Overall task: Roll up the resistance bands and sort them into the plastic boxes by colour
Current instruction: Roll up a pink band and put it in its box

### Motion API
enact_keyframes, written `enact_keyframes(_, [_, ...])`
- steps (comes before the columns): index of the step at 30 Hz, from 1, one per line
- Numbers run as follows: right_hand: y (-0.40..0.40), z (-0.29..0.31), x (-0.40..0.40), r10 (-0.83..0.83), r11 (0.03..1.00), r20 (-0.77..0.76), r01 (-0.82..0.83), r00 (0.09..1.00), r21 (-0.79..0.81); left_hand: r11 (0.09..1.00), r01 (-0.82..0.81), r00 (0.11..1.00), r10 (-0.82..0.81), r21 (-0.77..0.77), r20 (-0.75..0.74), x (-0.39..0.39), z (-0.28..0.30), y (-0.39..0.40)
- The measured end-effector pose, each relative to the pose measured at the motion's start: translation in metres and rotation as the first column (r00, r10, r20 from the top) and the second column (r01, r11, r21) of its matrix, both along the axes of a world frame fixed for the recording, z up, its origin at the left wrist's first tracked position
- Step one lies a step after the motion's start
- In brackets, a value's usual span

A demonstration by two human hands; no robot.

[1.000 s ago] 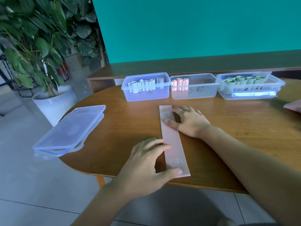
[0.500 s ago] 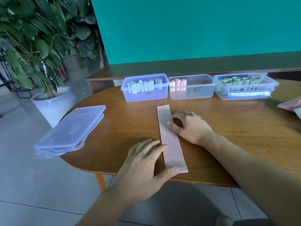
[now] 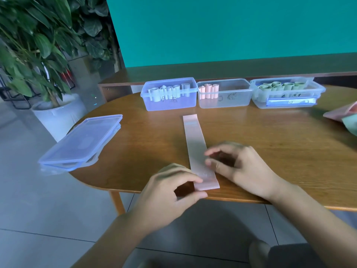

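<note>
A pink resistance band (image 3: 194, 136) lies flat and unrolled on the wooden table (image 3: 270, 147), running away from me. My left hand (image 3: 170, 192) pinches its near left corner between thumb and forefinger. My right hand (image 3: 243, 167) is beside the band's right edge, with its thumb and forefinger tips touching the band a little above the near end; that hand is blurred. At the back stand three plastic boxes: a bluish one (image 3: 170, 105) with pale rolls, a clear one (image 3: 228, 102) with pink rolls, and a clear one (image 3: 289, 104) with green rolls.
A stack of box lids (image 3: 83, 140) overhangs the table's left edge. Loose pink and green bands (image 3: 345, 117) lie at the right edge of view. A potted plant (image 3: 38, 55) stands on the floor to the left. A dark shelf runs behind the boxes.
My right hand has slid down the band from its middle toward the near end. My left hand went from lying flat on the near end to pinching its corner.
</note>
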State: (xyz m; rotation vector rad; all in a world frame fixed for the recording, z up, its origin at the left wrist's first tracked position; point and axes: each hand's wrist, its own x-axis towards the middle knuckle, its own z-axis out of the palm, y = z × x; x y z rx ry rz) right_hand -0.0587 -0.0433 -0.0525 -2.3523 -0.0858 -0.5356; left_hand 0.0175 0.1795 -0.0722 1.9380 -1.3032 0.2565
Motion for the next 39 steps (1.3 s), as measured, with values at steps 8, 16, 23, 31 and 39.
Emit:
enact_keyframes(8, [-0.005, 0.004, -0.038, 0.227, 0.973, -0.136, -0.221, 0.964, 0.062, 0.996, -0.038, 0.999, 0.038, 0.082, -0.007, -0.003, 0.007, -0.003])
enact_keyframes(16, [-0.004, 0.002, -0.033, 0.203, 0.978, -0.142, -0.209, 0.969, -0.024, 0.987, -0.058, 0.998, 0.056, 0.150, 0.014, 0.000, 0.012, -0.003])
enact_keyframes(23, [-0.004, 0.007, -0.024, 0.091, 0.995, -0.333, -0.098, 0.939, -0.004, 0.963, -0.142, 0.988, 0.154, 0.230, -0.034, -0.003, 0.017, -0.007])
enact_keyframes(31, [0.000, 0.014, -0.015, 0.025, 1.000, -0.418, -0.019, 0.908, 0.019, 0.922, -0.203, 0.971, 0.234, 0.330, -0.055, -0.004, 0.024, -0.013])
enact_keyframes(39, [0.001, 0.017, -0.011, -0.012, 1.000, -0.414, 0.002, 0.910, -0.025, 0.909, -0.196, 0.973, 0.226, 0.368, -0.039, -0.002, 0.025, -0.012])
